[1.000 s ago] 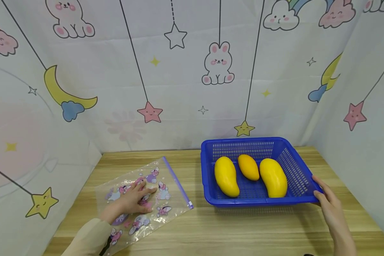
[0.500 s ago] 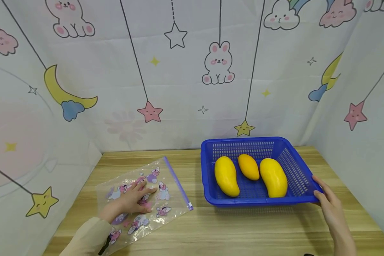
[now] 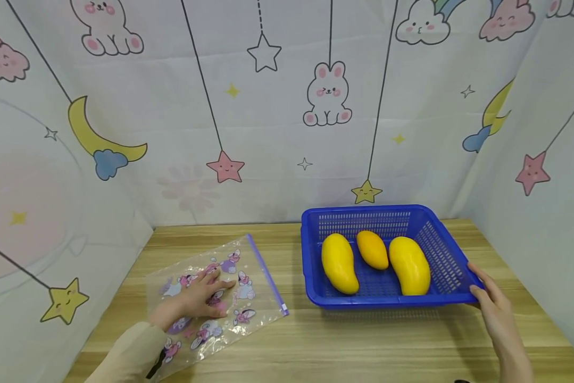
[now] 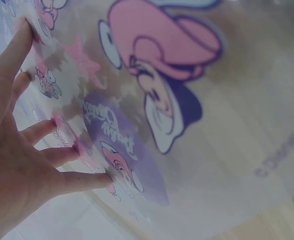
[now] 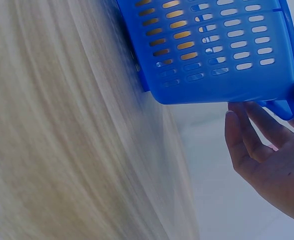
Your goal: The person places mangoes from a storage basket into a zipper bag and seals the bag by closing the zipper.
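My left hand [image 3: 196,300] lies with fingers spread on a clear zip bag [image 3: 243,317] printed with pink and purple cartoon figures. The bag lies flat, its purple zip strip [image 3: 266,271] facing right with a slider at the near end. In the left wrist view, the fingertips [image 4: 104,180] press on the printed plastic. A blue plastic basket [image 3: 377,301] holds a left mango [image 3: 339,263], a smaller middle mango [image 3: 372,250] and a right mango [image 3: 409,266]. My right hand [image 3: 495,306] grips the basket's near right corner; in the right wrist view, fingers [image 5: 244,140] reach under its rim.
A wood-grain table [image 3: 363,346] carries everything. Behind it and along both sides hangs a white curtain [image 3: 277,122] with rabbits, stars and clouds. The basket's back stands close to the rear curtain.
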Demonstrator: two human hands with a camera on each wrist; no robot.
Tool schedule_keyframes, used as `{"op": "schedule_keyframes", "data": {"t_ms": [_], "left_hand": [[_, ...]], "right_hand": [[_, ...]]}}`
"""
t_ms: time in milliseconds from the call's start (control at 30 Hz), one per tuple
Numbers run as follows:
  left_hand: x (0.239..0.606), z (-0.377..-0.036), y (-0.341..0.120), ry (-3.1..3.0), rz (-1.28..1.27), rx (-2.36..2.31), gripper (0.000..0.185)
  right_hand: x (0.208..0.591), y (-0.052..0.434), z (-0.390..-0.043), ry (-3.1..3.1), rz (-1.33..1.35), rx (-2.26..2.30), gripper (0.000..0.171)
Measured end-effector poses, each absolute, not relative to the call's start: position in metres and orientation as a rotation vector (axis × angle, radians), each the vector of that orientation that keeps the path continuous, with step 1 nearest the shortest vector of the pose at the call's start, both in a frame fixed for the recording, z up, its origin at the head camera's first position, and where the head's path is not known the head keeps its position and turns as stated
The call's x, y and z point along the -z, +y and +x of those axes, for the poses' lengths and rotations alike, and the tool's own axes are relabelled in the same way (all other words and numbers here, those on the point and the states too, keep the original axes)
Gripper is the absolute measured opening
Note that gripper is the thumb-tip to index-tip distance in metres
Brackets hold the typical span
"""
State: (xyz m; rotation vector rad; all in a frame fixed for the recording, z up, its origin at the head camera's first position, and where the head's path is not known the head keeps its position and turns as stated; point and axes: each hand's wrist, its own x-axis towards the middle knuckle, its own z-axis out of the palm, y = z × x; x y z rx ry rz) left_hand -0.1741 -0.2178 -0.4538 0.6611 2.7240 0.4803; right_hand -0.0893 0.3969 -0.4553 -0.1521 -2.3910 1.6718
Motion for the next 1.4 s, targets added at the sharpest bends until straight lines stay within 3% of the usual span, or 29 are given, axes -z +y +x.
{"op": "schedule_keyframes", "data": {"t_ms": [1400], "left_hand": [[0.458, -0.193, -0.230, 2.681, 0.867, -0.445, 0.078]], "right_hand": [[0.453, 0.396, -0.089, -2.357, -0.101, -1.724, 0.050]]}}
